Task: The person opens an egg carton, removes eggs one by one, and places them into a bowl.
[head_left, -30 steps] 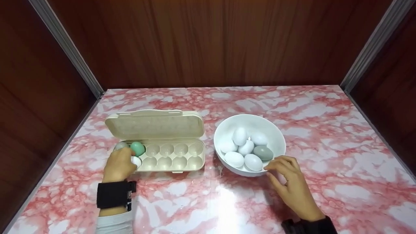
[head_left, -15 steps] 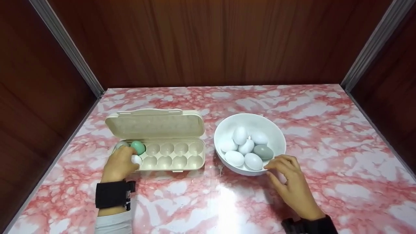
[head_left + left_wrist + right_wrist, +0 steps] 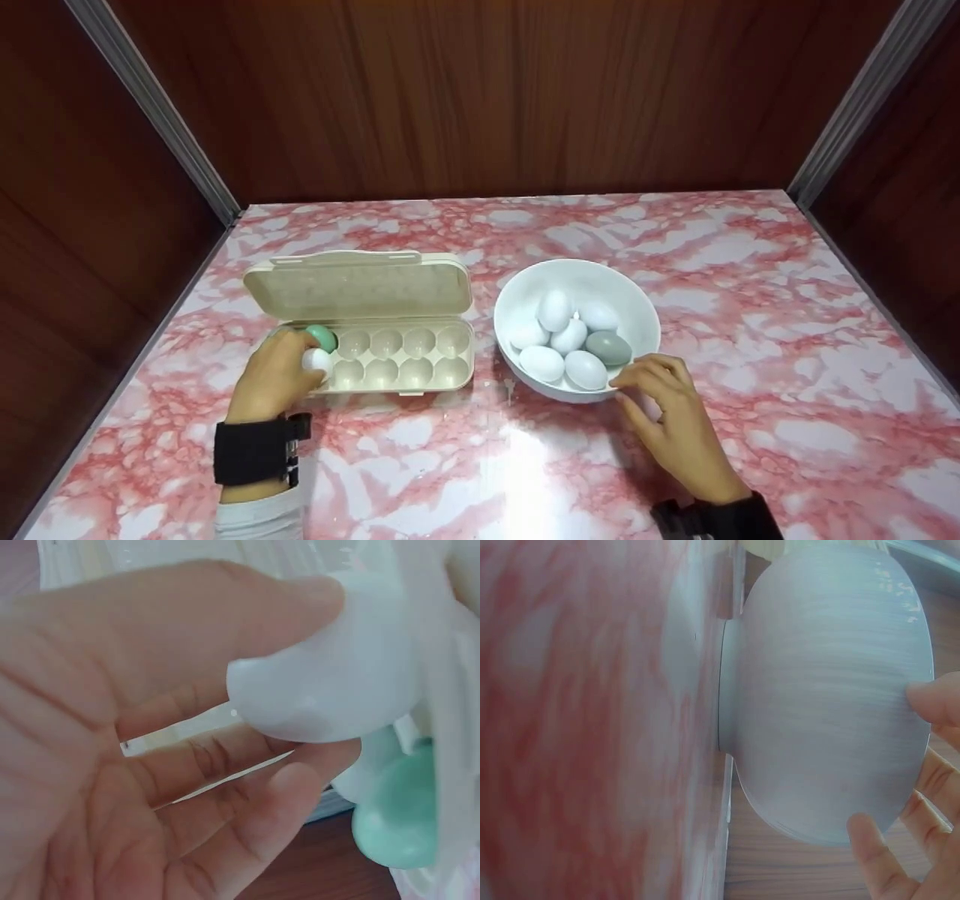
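Note:
In the head view my left hand (image 3: 274, 375) is at the left end of a beige egg carton (image 3: 358, 289) whose lid stands up. It pinches a white egg (image 3: 317, 363) between thumb and fingers, as the left wrist view shows with that egg (image 3: 322, 690). A green egg (image 3: 322, 337) sits in the back row beside the fingers; the left-end cups are hidden by the hand. My right hand (image 3: 679, 420) grips the near right rim of a white bowl (image 3: 517, 300), its thumb against the outside. White eggs (image 3: 541, 364) and a grey-green egg (image 3: 609, 348) lie inside the bowl.
Right of the green egg, the carton's cups (image 3: 386, 357) hold nothing. Carton and bowl stand side by side on a red-and-white marbled table (image 3: 735, 285). Dark wood panels (image 3: 480, 97) enclose the back and sides.
My left hand has shifted slightly, and the white egg in it sits a little higher and further right. The grey egg at the left end is now covered. The right hand stays on the bowl.

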The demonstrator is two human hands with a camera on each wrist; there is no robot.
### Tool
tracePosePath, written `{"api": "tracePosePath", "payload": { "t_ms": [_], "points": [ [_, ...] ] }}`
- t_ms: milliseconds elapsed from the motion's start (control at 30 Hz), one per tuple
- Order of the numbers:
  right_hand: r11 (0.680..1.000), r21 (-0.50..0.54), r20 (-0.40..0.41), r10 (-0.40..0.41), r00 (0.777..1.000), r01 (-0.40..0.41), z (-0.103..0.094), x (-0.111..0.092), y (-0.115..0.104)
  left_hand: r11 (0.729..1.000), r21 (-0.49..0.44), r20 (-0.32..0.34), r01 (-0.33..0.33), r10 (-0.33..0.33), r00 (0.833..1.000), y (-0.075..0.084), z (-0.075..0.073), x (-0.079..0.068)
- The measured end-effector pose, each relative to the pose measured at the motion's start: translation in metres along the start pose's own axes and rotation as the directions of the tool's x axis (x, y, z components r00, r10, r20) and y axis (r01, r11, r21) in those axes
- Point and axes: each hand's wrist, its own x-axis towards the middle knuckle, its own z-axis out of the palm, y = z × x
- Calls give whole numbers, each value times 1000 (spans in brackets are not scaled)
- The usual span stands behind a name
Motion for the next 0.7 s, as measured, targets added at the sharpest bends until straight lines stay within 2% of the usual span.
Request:
{"api": "tracePosePath", "payload": {
  "t_ms": [167,367,533,700],
  "points": [
    [1000,-1,4,-3,1000,3,-1,0,0,999,2,-29,-52,52,998,16,-4,-1],
    [1000,-2,7,-5,1000,5,-1,0,0,993,41,-64,-112,114,991,42,-6,-1],
    [1000,-5,12,3,1000,-3,-1,0,-1,989,4,-42,-149,149,988,69,-7,0],
    [1000,-11,11,2,1000,-2,-1,0,-2,975,-37,-1,-220,220,975,90,-4,11]
  ]
}}
